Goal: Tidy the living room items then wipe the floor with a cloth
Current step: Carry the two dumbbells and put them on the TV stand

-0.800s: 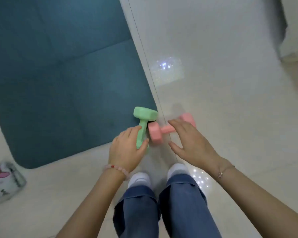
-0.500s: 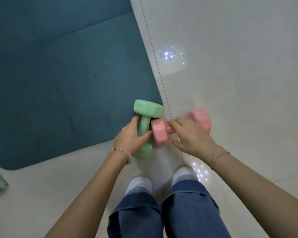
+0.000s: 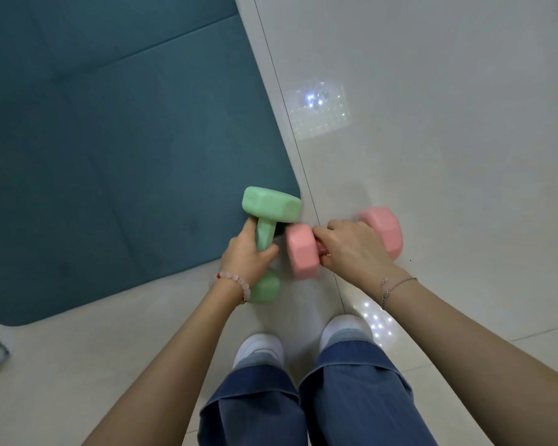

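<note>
Left hand (image 3: 247, 257) wraps the handle of the green dumbbell (image 3: 271, 206), right hand (image 3: 351, 249) clenches the bar of the pink dumbbell (image 3: 302, 252). Both weights sit low, side by side at the near right corner of the blue mat (image 3: 110, 156). Tidying step, by the look of it; next probably calls for a steady lift and a carry to storage. Glossy pale floor (image 3: 448, 188) all round, white shoes (image 3: 260, 349) near.
</note>
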Demonstrator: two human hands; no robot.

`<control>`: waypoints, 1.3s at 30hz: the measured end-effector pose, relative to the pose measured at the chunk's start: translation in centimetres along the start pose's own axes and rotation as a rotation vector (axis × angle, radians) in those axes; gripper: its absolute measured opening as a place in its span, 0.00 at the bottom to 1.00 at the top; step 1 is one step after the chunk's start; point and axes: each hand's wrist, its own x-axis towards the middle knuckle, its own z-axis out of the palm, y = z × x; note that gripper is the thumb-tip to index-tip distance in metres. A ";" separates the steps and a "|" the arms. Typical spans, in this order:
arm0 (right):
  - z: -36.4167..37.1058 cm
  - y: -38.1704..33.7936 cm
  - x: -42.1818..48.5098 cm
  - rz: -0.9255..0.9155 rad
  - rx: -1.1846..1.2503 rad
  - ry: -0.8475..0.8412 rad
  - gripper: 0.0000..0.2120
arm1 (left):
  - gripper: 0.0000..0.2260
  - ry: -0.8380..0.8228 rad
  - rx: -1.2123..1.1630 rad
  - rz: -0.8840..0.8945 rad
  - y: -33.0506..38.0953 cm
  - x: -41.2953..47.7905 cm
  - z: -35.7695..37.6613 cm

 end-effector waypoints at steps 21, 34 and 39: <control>-35.2 -9.6 -30.8 0.504 0.978 0.287 0.15 | 0.07 -0.014 -0.291 0.202 25.0 -34.6 -20.4; -51.4 -18.0 -48.1 0.460 1.279 0.611 0.10 | 0.11 0.000 -0.454 0.333 35.2 -56.2 -30.8; -53.6 -20.0 -52.6 0.453 1.326 0.671 0.11 | 0.12 -0.010 -0.481 0.370 36.0 -60.9 -32.3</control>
